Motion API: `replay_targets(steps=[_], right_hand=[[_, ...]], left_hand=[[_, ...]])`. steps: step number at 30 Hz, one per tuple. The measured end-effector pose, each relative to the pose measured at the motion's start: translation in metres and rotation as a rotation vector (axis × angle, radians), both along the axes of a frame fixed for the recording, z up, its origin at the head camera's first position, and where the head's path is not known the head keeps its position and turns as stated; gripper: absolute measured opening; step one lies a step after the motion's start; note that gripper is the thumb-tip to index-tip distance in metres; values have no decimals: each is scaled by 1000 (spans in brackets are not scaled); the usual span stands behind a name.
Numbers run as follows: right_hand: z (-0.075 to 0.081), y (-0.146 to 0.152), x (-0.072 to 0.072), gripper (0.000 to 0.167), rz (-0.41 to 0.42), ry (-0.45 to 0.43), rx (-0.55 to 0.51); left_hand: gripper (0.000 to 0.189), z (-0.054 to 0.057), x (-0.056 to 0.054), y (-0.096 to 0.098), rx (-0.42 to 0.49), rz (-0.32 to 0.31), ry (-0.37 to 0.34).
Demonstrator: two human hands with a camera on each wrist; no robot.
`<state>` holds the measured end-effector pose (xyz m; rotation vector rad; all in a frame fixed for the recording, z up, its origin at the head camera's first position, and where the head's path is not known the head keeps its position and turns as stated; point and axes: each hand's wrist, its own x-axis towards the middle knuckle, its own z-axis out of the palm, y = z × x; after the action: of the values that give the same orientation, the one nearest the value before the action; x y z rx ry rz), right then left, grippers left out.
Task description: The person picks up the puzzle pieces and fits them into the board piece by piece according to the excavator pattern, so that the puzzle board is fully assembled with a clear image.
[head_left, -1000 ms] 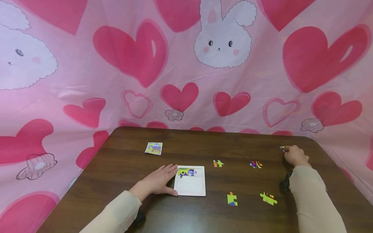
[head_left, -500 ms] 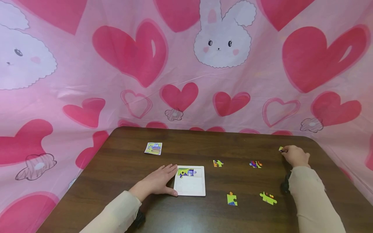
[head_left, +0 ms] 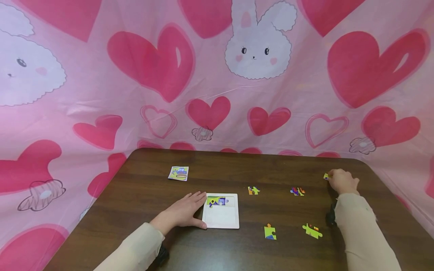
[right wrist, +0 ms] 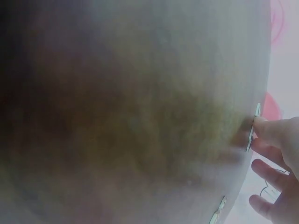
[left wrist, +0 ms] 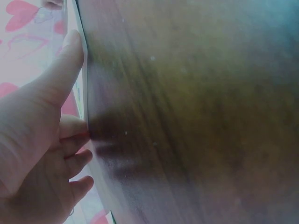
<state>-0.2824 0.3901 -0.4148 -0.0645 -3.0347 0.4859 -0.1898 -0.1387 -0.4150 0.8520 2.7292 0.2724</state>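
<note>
Right hand (head_left: 344, 181): fingers pinch a puzzle piece (head_left: 326, 176), yellow-green with a dark patch, toward the far right of the desk (head_left: 135, 195). Left hand (head_left: 185, 208): fingers extended, touching white tray (head_left: 222, 218); green-and-violet pieces (head_left: 218, 201) inside.

Decent lane over the dark brown wooden table (head_left: 288, 210) to the right edge of the square white tray (head_left: 222, 219): flat orange-green jigsaw piece (head_left: 253, 190) and red-blue jigsaw piece (head_left: 297, 191) on the far side, lime-and-blue jigsaw piece (head_left: 269, 231) and lime-green jigsaw piece (head_left: 311, 230) nearer. Left hand (head_left: 184, 210) blocks the left. Gap under the right hand (head_left: 344, 182) looks slim, but that wrist view's blurry.
</note>
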Motion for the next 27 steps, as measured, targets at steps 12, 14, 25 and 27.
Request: replay_targets(steps=[12,14,25,27], right_hand=[[3,1,2,30,36,21,-12],[5,2,1,28,46,9,-40],[18,-4,-5,22,122,38,-193],[22,-9,-7,26,135,50,-215]], left_hand=[[95,0,1,0,5,-3,2],[95,0,1,0,5,-3,2],[94,1,1,-1,-1,-6,4],[94,1,1,-1,0,-9,8]])
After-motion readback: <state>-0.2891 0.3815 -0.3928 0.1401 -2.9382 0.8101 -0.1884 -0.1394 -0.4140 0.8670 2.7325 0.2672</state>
